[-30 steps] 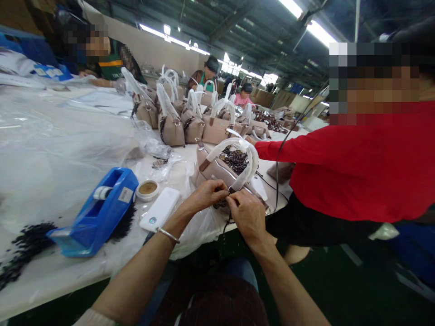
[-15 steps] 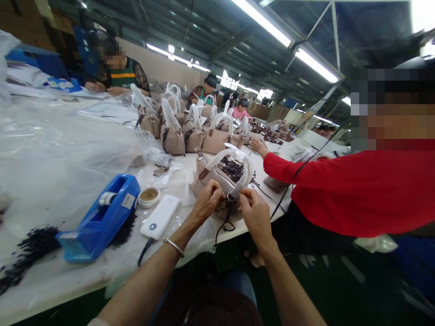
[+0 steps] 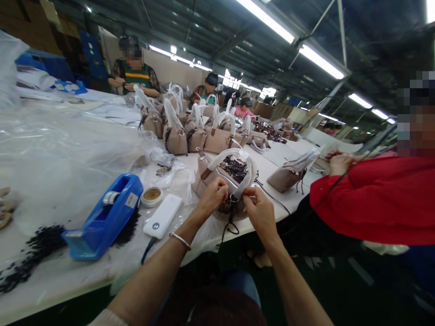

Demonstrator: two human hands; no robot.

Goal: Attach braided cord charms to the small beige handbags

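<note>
A beige handbag (image 3: 205,174) with wrapped white handles (image 3: 251,168) stands at the table's front edge before me. Dark braided cords (image 3: 234,167) lie heaped at its top, within the handle loop. My left hand (image 3: 215,195) is closed in a pinch at the bag's near side; what its fingertips hold is hidden. At the foot of the handle, my right hand (image 3: 258,206) is also pinched, its fingertips covering whatever is between them. Between both hands a dark cord tassel (image 3: 231,217) and a leopard-patterned piece (image 3: 224,207) hang from the bag.
A blue tape dispenser (image 3: 105,217), a round tin (image 3: 151,196) and a white power bank (image 3: 163,216) with a cable lie left. Black bits (image 3: 37,249) are heaped nearby. Several finished-looking bags (image 3: 176,136) stand behind. A co-worker in a red sleeve (image 3: 370,194) sits right, near another bag (image 3: 285,177).
The co-worker's red arm has drawn back to the right from the row of bags, uncovering a bag on the table. My hands stay pinched at the same bag, with little movement.
</note>
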